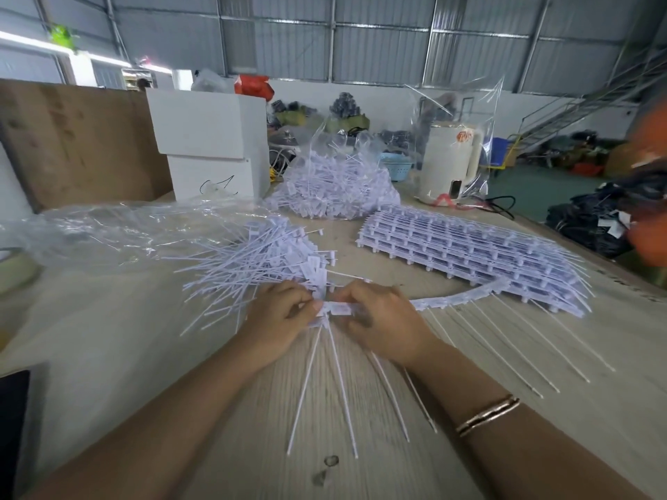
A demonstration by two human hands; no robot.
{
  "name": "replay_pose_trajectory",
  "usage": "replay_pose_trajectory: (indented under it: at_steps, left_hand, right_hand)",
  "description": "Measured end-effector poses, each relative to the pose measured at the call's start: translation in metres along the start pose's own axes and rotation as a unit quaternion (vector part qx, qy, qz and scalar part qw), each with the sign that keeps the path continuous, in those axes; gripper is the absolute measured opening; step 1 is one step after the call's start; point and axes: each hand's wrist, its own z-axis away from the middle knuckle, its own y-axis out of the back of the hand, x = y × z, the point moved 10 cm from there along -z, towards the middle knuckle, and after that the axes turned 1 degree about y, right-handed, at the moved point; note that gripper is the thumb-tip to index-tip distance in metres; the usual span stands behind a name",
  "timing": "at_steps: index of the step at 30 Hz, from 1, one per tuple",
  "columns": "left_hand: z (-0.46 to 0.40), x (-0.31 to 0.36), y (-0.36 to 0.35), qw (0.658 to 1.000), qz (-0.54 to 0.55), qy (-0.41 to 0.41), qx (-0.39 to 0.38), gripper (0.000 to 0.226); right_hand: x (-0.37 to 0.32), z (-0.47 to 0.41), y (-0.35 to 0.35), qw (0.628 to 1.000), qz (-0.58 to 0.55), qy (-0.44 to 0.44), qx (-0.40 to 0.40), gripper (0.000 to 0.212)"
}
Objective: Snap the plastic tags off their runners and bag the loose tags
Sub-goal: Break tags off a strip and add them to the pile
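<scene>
Two hands meet at the middle of the pale wooden table (361, 409), both working on one runner (451, 301) of white plastic tags. The left hand (279, 321) has its fingers curled and pinches the tag heads at the runner's left end; the right hand (382, 317) is curled round the runner just beside it, thumbs nearly touching. The runner curves away to the right toward a stack of full runners (476, 247), and its tags' long thin tails fan out over the table: about four between the forearms and six or so more to the right (motion blur makes an exact count unsafe). There are two heaps of loose tags: one pile (260, 261) just beyond the left hand, spilling from the mouth of a clear plastic bag (119, 229) lying flat on the left, and a second bagful (335, 185) standing farther back. Two white boxes (213, 146) are stacked behind them, and one white kettle-like appliance (451, 164) sits inside another clear bag. A pair of thin bangles (487, 415) circles the right wrist.
</scene>
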Motion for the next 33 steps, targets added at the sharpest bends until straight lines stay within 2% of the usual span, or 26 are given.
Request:
replay_pose_trajectory:
  at_steps: [3, 5, 10, 12, 14, 15, 16, 18, 20, 21, 23, 25, 26, 28, 31, 33]
  left_hand:
    - [0.002, 0.005, -0.002, 1.000, 0.008, -0.007, -0.021, 0.023]
    - [0.003, 0.005, 0.003, 1.000, 0.005, -0.008, -0.012, 0.028]
    - [0.000, 0.023, 0.007, 0.996, -0.052, -0.074, 0.025, 0.031]
    - [0.000, 0.022, 0.008, 0.997, -0.017, -0.071, 0.030, 0.034]
    - [0.002, 0.016, 0.012, 0.997, 0.049, -0.061, 0.025, 0.031]
    - [0.003, 0.013, 0.015, 0.996, 0.069, -0.055, 0.031, 0.028]
    - [0.004, 0.009, 0.018, 0.996, 0.062, -0.048, 0.041, 0.026]
    - [0.002, 0.000, 0.021, 0.997, -0.035, -0.022, 0.064, 0.023]
    - [0.000, 0.000, 0.022, 0.983, -0.157, -0.010, 0.094, 0.019]
    - [0.000, 0.004, 0.023, 0.976, -0.184, -0.018, 0.112, 0.023]
    - [0.001, 0.011, 0.023, 0.976, -0.173, -0.030, 0.126, 0.041]
    - [0.001, 0.014, 0.015, 0.985, -0.138, -0.028, 0.097, 0.068]
    - [0.002, 0.015, 0.008, 0.987, -0.136, -0.030, 0.076, 0.073]
    - [0.002, 0.016, 0.003, 0.989, -0.129, -0.037, 0.058, 0.070]
    - [0.000, 0.008, 0.011, 0.994, -0.084, -0.020, 0.070, 0.050]
    - [-0.001, 0.007, 0.011, 0.994, -0.086, -0.028, 0.056, 0.050]
  right_hand:
    - [0.007, 0.000, -0.003, 1.000, -0.016, -0.009, -0.004, 0.022]
    - [0.011, -0.001, -0.007, 0.998, -0.061, -0.023, -0.014, 0.019]
    - [0.020, -0.002, -0.008, 0.980, -0.183, -0.077, 0.005, 0.024]
    - [0.027, -0.002, -0.005, 0.963, -0.243, -0.110, 0.033, 0.023]
    - [0.044, 0.003, 0.006, 0.931, -0.311, -0.166, 0.093, 0.021]
    - [0.051, 0.006, 0.011, 0.928, -0.308, -0.180, 0.107, 0.019]
    - [0.052, 0.006, 0.013, 0.940, -0.273, -0.177, 0.100, 0.014]
    - [0.041, 0.006, 0.008, 0.965, -0.211, -0.145, 0.057, 0.007]
    - [0.021, 0.003, 0.002, 0.977, -0.182, -0.103, 0.035, 0.018]
    - [0.013, 0.001, 0.001, 0.982, -0.162, -0.086, 0.034, 0.022]
    - [-0.002, -0.002, 0.002, 0.992, -0.105, -0.055, 0.046, 0.029]
    - [-0.014, -0.004, 0.003, 0.996, -0.069, -0.025, 0.057, 0.034]
    - [-0.019, -0.005, 0.002, 0.997, -0.057, -0.008, 0.055, 0.034]
    - [-0.024, -0.005, -0.001, 0.997, -0.071, 0.014, 0.032, 0.035]
    - [-0.009, -0.002, 0.003, 0.991, -0.135, -0.007, -0.002, 0.031]
    - [-0.001, 0.000, 0.004, 0.997, -0.078, -0.001, -0.012, 0.025]
